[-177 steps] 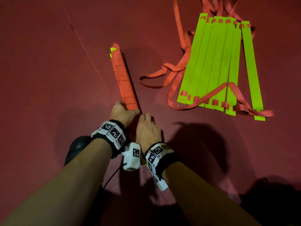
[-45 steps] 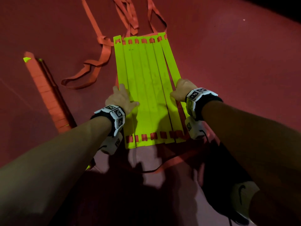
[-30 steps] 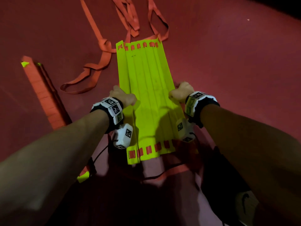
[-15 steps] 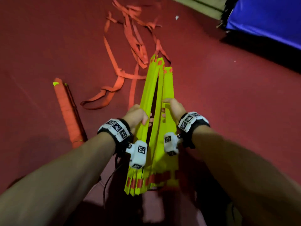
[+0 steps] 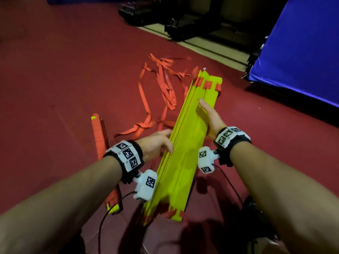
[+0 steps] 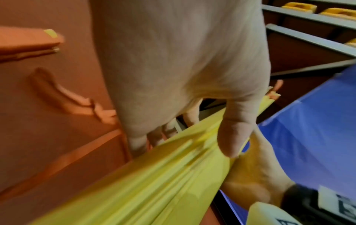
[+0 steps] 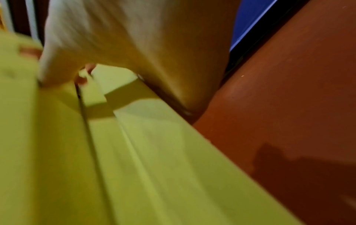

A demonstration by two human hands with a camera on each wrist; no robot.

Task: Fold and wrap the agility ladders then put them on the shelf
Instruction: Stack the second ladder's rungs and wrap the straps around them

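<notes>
Risk of yellow rungs fanning apart or orange straps snagging: left hand pinching 1 edge, right hand only pressing flat, fingers straight.

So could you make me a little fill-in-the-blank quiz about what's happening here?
1. Both hands press together a stack of flat ____-coloured plastic rungs.
2. Loose orange fabric straps trail on the ____ floor.
3. The finished strap-wrapped ladder bundle lies beside the ____ hand.

Missing words: yellow; red; left
</notes>
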